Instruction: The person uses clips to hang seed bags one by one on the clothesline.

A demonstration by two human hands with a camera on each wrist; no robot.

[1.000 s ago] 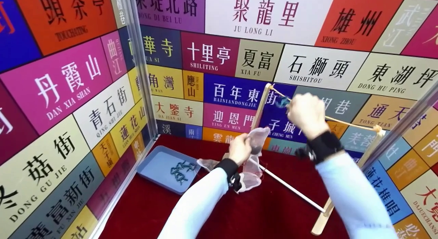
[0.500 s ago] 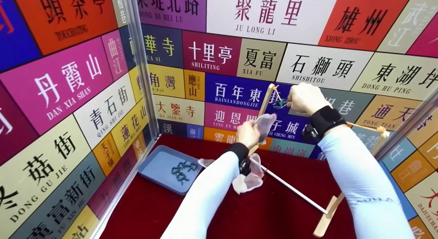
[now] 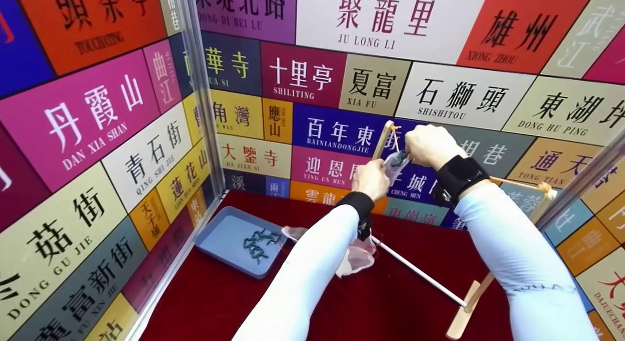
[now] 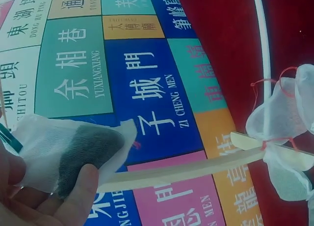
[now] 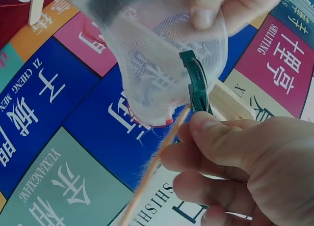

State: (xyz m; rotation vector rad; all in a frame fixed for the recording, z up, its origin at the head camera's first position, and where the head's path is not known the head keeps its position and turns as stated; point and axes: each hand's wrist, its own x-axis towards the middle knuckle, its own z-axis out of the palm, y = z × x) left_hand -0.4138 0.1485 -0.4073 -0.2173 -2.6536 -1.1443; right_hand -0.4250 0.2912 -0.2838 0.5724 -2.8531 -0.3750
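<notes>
Between the fingers of my left hand is a white mesh bag with a dark filling that shows through at one end. My right hand pinches a green clip by its near end, thumb against the fingers. In the right wrist view the clip overlaps the bag's upper part, close to its red-threaded edge; I cannot tell whether it grips the mesh. A tan cord runs right beside the clip. Both hands are near the left post of a wooden stand, at the cord's height.
Several green clips lie in a blue-grey tray at left. More mesh bags with red strings lie around the left foot of the stand. A white rod joins the feet low down. Printed wall panels stand close behind.
My left hand has lifted the mesh bag up and to the right, to the clip. My right hand has shifted slightly, and the cord near the left post now slopes down steeply.
</notes>
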